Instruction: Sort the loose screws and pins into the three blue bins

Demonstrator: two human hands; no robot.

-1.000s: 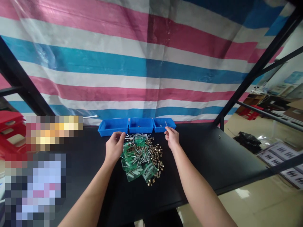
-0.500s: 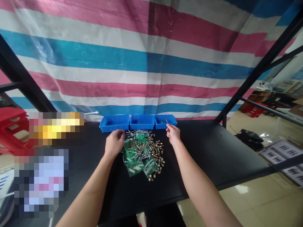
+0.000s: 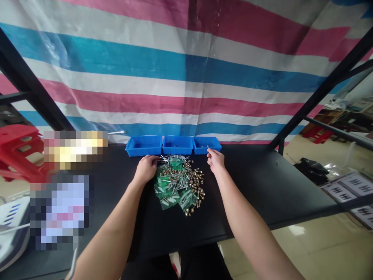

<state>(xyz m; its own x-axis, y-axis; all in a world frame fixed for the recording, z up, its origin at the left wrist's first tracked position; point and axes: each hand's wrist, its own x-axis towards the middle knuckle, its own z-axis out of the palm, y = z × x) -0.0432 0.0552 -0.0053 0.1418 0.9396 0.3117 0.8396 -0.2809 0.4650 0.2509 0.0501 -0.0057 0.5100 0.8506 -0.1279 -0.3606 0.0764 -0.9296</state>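
A heap of loose screws (image 3: 182,179), some silver and thin, others with brass-coloured ends, lies mixed with small green packets (image 3: 166,190) on the black table. My left hand (image 3: 146,169) is at the heap's upper left edge, its fingers closed by the thin silver screws; what they pinch is hidden. At the front of the right blue bin (image 3: 215,149), my right hand (image 3: 216,160) is closed in a pinch. A small thin screw (image 3: 208,146) shows at its fingertips. A few small metal pieces lie inside that bin.
The middle blue bin (image 3: 177,149) holds a small piece; the left blue bin (image 3: 143,149) stands beside it. A striped sheet (image 3: 145,89) hangs behind. Black frame posts (image 3: 303,105) flank the table. One small metal piece (image 3: 276,163) lies to the right.
The whole view has shifted slightly. My left fingers have stretched in toward the silver screws at the heap's upper edge. My right hand stays at the right bin.
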